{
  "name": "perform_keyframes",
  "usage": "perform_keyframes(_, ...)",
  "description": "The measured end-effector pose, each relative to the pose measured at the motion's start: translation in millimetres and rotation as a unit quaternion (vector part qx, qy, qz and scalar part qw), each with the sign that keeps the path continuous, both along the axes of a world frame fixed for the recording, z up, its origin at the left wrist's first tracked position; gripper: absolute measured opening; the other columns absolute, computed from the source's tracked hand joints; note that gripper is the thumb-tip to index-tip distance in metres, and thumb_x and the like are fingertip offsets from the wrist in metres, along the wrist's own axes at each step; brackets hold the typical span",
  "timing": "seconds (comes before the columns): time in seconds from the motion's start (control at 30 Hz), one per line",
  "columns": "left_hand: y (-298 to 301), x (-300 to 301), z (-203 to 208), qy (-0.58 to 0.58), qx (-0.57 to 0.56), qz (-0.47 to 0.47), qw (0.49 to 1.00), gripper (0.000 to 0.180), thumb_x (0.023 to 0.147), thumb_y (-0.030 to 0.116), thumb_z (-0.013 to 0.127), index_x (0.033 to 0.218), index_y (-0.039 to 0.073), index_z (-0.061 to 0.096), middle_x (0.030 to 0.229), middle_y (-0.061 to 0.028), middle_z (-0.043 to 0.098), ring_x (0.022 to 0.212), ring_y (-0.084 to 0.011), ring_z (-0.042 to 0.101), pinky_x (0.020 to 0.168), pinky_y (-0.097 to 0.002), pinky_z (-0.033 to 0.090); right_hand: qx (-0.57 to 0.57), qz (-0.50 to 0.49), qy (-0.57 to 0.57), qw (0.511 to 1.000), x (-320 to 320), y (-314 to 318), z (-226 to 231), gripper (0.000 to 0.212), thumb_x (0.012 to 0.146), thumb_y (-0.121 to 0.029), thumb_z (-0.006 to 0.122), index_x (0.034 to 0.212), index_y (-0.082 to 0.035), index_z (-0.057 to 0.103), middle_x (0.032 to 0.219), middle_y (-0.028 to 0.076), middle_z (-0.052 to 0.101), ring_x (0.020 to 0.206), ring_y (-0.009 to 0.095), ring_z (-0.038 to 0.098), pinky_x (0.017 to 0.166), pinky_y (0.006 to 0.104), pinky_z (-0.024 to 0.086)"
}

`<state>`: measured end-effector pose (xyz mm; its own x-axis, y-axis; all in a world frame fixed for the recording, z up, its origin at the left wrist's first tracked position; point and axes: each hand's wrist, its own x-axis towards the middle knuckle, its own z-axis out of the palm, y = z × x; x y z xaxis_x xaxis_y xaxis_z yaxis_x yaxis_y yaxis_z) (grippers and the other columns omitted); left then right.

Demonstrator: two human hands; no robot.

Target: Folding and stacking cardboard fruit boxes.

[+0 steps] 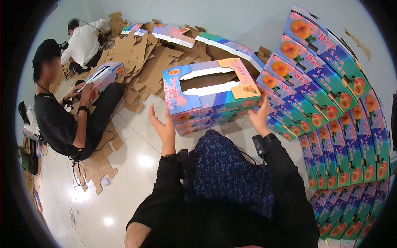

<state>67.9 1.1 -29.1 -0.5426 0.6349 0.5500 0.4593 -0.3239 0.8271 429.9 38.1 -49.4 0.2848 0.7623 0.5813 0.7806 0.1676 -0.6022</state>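
Just above the frame's centre I see a fruit-printed carton (217, 106) between the left hand (164, 127), spread open by its left corner, and the right hand (260, 115), half-curled at its right end; whether that one grips, I can't tell.

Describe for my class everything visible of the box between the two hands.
The box looks like printed cardboard, blue and purple with orange areas, blossoms and peaches. A long opening in its top, edged by white strips, shows a brown interior. It lies opening-up, apparently on a similar box below. The right hand appears to touch its right end; the left hand is by its front left corner, contact unclear.
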Motion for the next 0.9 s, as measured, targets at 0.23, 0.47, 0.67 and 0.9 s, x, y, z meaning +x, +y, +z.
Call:
perform_keyframes(0.23, 7.0, -7.4, -24.2, -0.341, -0.261, -0.182, 0.885, 0.08, 0.09, 0.064, 0.044, 0.146, 0.009, 0.032, 0.149, -0.012, 0.036, 0.137, -0.0262, 0.033, 0.111, -0.0456, 0.022, -0.193, 0.173, 0.468, 0.845, 16.9, 26.1, -10.9, 0.072, 0.074, 0.001, 0.052, 0.142, -0.011, 0.029, 0.123, 0.005, 0.047, 0.081, 0.011, 0.05, 0.062, 0.0225, 0.038)
perform_keyframes(0.47, 13.1, -20.1, -32.8, -0.404, -0.261, -0.155, 0.863, 0.081, 0.085, 0.071, 0.042, 0.144, 0.016, 0.037, 0.146, -0.008, 0.042, 0.135, -0.0254, 0.035, 0.108, -0.0489, 0.021, -0.221, 0.116, 0.502, 0.828, -5.2, -26.7, 17.9, 0.061, 0.074, -0.005, 0.056, 0.132, -0.01, 0.037, 0.123, 0.006, 0.048, 0.111, 0.02, 0.047, 0.094, 0.0389, 0.037)
perform_keyframes(0.67, 1.6, -20.6, -45.6, -0.451, -0.198, -0.137, 0.859, 0.064, 0.084, 0.065, 0.046, 0.13, 0.02, 0.049, 0.118, -0.0025, 0.057, 0.099, -0.0148, 0.051, 0.095, -0.036, 0.036, -0.147, 0.144, 0.642, 0.739, -1.9, -69.0, -6.5, 0.036, 0.083, -0.013, 0.054, 0.118, -0.013, 0.045, 0.121, 0.004, 0.049, 0.118, 0.021, 0.042, 0.103, 0.0456, 0.031)
perform_keyframes(0.9, -13.8, -49.1, -62.5, -0.478, -0.195, -0.143, 0.845, 0.065, 0.084, 0.069, 0.043, 0.126, 0.021, 0.052, 0.121, -0.0021, 0.055, 0.115, -0.0177, 0.048, 0.098, -0.0428, 0.035, -0.115, 0.128, 0.685, 0.708, 5.4, -90.2, -14.1, 0.035, 0.089, -0.041, 0.06, 0.101, -0.01, 0.049, 0.103, 0.006, 0.053, 0.094, 0.022, 0.055, 0.091, 0.039, 0.044)
